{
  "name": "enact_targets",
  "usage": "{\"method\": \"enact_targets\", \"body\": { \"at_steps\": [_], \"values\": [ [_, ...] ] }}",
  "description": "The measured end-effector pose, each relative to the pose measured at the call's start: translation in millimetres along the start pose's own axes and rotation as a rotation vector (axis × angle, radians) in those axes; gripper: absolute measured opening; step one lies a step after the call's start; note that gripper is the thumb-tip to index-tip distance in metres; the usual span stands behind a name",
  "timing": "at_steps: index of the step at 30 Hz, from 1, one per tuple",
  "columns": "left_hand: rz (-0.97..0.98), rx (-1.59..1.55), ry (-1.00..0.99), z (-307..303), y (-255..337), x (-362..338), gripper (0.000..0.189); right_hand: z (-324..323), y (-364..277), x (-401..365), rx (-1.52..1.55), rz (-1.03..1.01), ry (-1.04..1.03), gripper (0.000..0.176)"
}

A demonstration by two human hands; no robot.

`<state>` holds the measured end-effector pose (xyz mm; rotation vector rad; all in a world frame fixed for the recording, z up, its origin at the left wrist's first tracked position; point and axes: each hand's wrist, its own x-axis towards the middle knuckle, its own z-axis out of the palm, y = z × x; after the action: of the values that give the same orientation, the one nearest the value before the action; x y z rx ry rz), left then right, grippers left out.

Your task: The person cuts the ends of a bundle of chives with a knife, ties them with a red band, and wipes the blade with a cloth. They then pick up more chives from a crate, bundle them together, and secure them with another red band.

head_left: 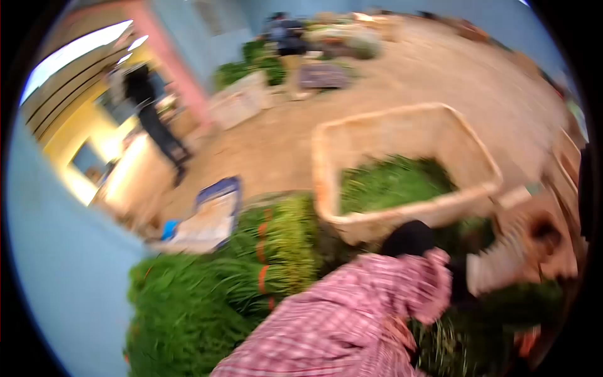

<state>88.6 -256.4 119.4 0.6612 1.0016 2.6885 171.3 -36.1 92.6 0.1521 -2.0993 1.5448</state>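
Neither of my hands can be made out in this blurred, tilted view. Close in front, a pink checked garment (pixel 352 308) on a person stretches up from the bottom edge, with a rounded black shape (pixel 408 239) at its upper end. To its left lies a large heap of green leafy stalks (pixel 188 301). Beside that, paler bundles of stalks (pixel 292 242) are tied with orange bands (pixel 262 276). More cut greens (pixel 452 342) lie in shadow at the lower right.
A big off-white crate (pixel 408 113) holds loose greens (pixel 396 185). A blue-edged sheet (pixel 207 220) lies on the floor at left. One person (pixel 144 103) stands by the doorway; another (pixel 286 34) is at the back near piled produce. A blue wall (pixel 56 270) borders the left.
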Motion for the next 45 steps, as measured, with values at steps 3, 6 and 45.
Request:
{"method": "enact_targets", "body": {
  "at_steps": [3,6,45],
  "values": [
    [-0.642,0.337,-0.648,-55.2,19.2,-43.1,0.060,9.3,9.8,-29.2,0.287,0.169,0.150,0.032],
    [-1.244,-0.308,-0.628,-99.3,-31.5,-99.6,0.098,23.3,-1.9,-61.4,0.509,0.144,0.138,0.033],
    [0.053,0.761,-0.724,-93.6,-113.5,-45.7,0.042,53.0,11.2,-83.5,0.093,0.211,-0.094,0.046]
  ]
}}
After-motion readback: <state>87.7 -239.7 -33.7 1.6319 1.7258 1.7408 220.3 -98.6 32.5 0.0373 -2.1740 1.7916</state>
